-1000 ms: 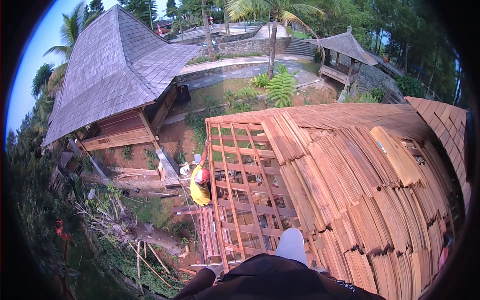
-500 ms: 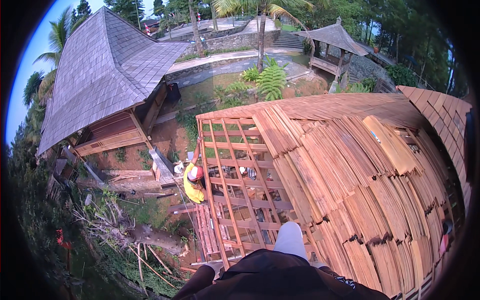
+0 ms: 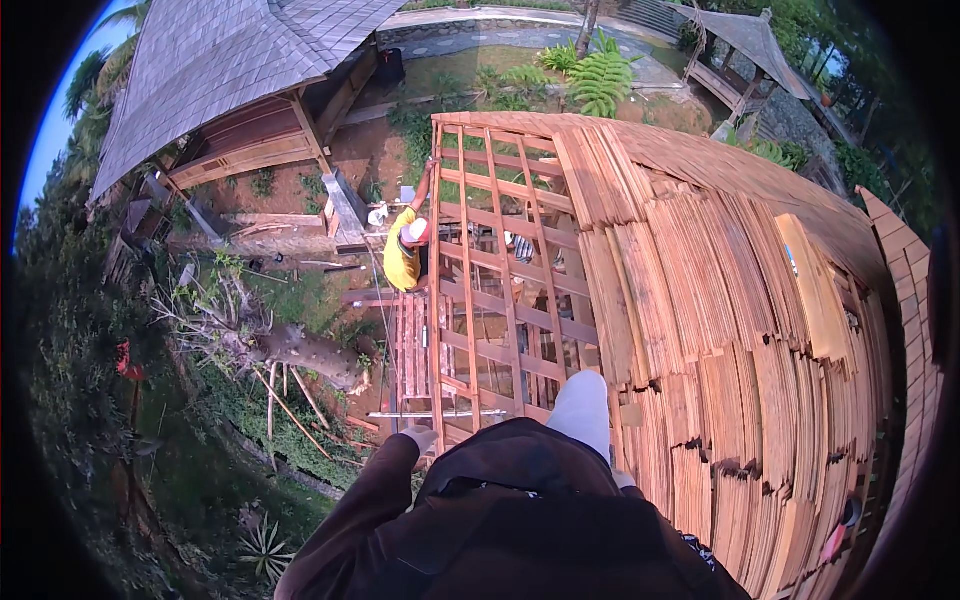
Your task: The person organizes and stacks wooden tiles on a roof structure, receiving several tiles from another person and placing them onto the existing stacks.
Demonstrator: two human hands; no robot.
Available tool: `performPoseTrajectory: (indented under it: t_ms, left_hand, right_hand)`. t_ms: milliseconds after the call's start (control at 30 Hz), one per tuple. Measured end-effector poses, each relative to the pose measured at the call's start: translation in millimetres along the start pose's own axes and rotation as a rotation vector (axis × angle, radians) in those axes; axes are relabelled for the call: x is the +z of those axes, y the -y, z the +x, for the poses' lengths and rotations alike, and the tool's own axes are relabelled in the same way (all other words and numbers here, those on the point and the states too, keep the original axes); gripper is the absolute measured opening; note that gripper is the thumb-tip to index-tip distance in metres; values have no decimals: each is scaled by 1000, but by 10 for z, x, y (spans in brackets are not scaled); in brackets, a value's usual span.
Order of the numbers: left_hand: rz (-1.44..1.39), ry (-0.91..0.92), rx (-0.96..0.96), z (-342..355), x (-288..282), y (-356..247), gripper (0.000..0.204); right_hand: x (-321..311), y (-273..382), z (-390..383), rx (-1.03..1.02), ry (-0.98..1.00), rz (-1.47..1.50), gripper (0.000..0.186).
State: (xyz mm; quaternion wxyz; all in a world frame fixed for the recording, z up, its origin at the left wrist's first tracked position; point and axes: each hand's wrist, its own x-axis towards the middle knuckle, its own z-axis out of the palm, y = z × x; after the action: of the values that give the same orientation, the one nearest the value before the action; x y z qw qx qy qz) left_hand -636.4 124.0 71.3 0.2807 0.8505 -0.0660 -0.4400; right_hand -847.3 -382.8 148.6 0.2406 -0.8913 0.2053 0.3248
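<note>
My left hand, at the end of a dark sleeve, is at the outer edge of an open wooden roof frame. It touches or nearly touches the outermost rafter; its fingers are too small to make out. Only a sliver of my right hand shows beside my grey-clad knee, next to stacked wooden shingles. My body covers most of it. Rows of these shingles lie over the roof to the right of the bare frame.
A co-worker in a yellow shirt reaches up to the frame's left edge from below. Gaps between battens open onto the ground, where another person in stripes is partly visible. A red-handled tool lies at the lower right.
My view has tipped downward, so the roof and buildings sit higher in the picture. More of my left arm shows. The co-worker still holds an arm up to the frame.
</note>
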Motion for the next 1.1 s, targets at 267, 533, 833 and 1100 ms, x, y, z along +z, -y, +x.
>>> performPoseTrajectory:
  t_ms: [267,533,833,1100]
  left_hand:
    - [0,-33,23,-55,168,560,47]
    - [92,-26,118,29,106,461,44]
    - [-38,49,16,33,-133,-395,45]
    - [-56,11,23,338,78,-24,40]
  right_hand:
    - [188,-76,151,-55,-37,41,33]
    - [190,-272,239,77,33,157,48]
    - [157,-432,-107,280,-80,330,56]
    - [10,-80,-278,244,-87,413,49]
